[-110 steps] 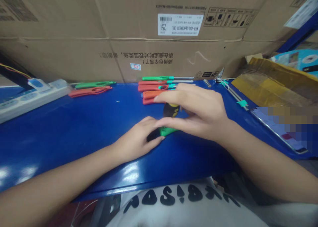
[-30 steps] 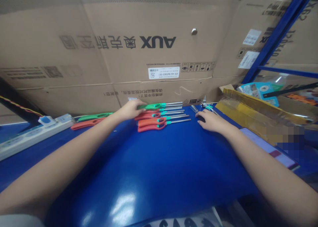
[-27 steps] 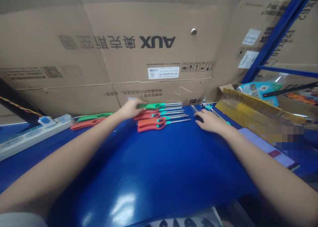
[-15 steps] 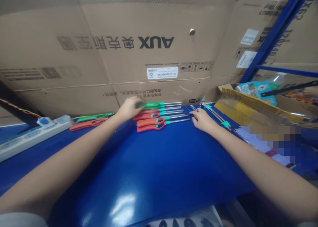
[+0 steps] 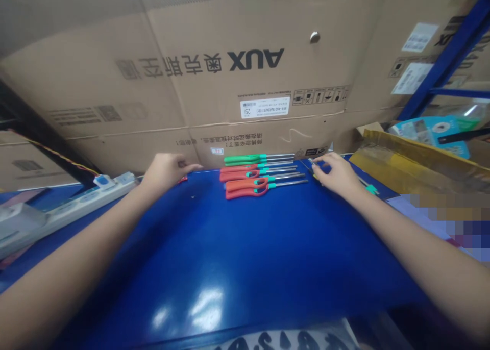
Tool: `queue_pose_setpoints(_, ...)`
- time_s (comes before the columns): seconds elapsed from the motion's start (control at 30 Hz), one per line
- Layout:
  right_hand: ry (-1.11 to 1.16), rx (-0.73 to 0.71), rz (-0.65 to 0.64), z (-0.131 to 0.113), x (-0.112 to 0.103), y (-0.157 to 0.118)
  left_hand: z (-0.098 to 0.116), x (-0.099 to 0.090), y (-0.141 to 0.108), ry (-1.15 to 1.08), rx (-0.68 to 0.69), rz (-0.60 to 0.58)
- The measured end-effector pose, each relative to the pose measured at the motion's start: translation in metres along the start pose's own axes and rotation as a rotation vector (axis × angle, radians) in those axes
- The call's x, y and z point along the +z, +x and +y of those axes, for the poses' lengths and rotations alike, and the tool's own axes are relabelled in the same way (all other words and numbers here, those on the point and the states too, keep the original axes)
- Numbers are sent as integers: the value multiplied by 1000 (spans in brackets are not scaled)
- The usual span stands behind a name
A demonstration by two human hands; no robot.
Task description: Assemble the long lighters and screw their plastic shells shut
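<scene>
long-nosed red and green plastic lighters [image 5: 248,175] lie lengthwise left to right between the left hand [image 5: 165,171], fingers parted, and the closer right hand [image 5: 336,173], its hold unclear.

Illumination is moderate and cool, apparently from overhead. The glossy table [image 5: 237,248] shows two white glare spots toward its near edge. Soft shadow darkens its surface beside the left forearm [image 5: 92,243]. The cardboard box [image 5: 214,28] is dimmer at upper left; its smallest print is blurred. Lighters [image 5: 248,188] have soft outlines. Wide-angle distortion stretches the margins. Pixelation obscures an area at right.
</scene>
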State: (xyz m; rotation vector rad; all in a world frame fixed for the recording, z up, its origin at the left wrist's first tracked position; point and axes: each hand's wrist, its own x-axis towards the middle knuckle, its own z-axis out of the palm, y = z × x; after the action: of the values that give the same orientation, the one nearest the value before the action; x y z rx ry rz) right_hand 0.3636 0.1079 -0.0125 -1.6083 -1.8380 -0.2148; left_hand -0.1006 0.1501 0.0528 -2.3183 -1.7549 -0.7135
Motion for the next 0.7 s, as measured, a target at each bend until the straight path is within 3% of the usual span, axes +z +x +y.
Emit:
queue_pose_setpoints(0.13,35,22,87,1,-4,0,-30,6,-9,102,-76,-50)
queue_pose_setpoints(0.3,61,14,122,-3,-5,-2,-55,10,-17,129,-50,-104)
queue_pose_setpoints(0.57,84,-27,141,-8,-7,-4,-54,-4,-28,176,-78,-204)
queue_pose_setpoints(0.7,105,-31,126,-10,-9,-4,-53,1,-29,203,-59,-239)
